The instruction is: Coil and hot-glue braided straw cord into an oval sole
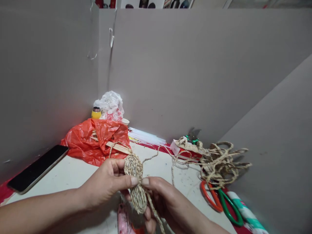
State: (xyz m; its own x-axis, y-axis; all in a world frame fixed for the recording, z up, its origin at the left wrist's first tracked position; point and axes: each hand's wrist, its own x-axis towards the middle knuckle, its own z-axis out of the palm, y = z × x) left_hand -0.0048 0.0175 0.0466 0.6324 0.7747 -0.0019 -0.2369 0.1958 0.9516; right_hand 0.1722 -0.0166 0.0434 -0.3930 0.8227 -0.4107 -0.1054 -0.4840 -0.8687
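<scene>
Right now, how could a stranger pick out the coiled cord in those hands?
Find the pale table. Over it, the left hand and right hand meet at a straw-coloured coil. Its tight rows set it apart from the loose cord tangle at right.

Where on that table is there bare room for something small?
One patch lies left, between the phone, the red bag and the left forearm; another between the right hand and the orange loop. It's crowded around the held coil, the red bag and the tangled cord.
</scene>
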